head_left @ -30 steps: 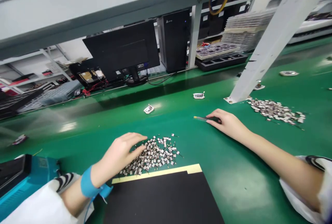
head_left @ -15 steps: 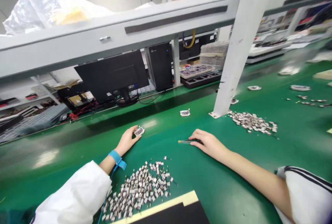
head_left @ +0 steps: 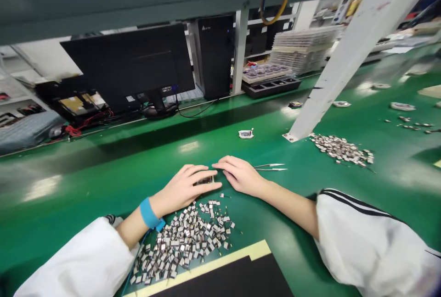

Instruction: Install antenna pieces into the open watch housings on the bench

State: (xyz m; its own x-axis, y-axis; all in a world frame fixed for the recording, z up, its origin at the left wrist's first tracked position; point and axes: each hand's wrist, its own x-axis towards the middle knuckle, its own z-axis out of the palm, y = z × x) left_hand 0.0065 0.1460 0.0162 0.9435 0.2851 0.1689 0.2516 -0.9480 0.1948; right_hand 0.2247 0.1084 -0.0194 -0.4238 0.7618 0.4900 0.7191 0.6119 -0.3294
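As the left hand (head_left: 182,187) is cupping a small module (head_left: 206,180), the right hand (head_left: 239,176) is lying spread just beside it, steel tweezers (head_left: 270,167) are resting nearby, a component heap (head_left: 182,242) is sitting below, a second heap (head_left: 341,149) is lying beside a white post (head_left: 347,60), all on a green bench mat (head_left: 103,164).

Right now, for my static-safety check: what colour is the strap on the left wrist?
The wrist strap is bright blue, and it shows clearly in the head view.

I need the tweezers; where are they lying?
In the head view, the tweezers lie on the green bench top, just right of the right hand, short of the pile of small components.
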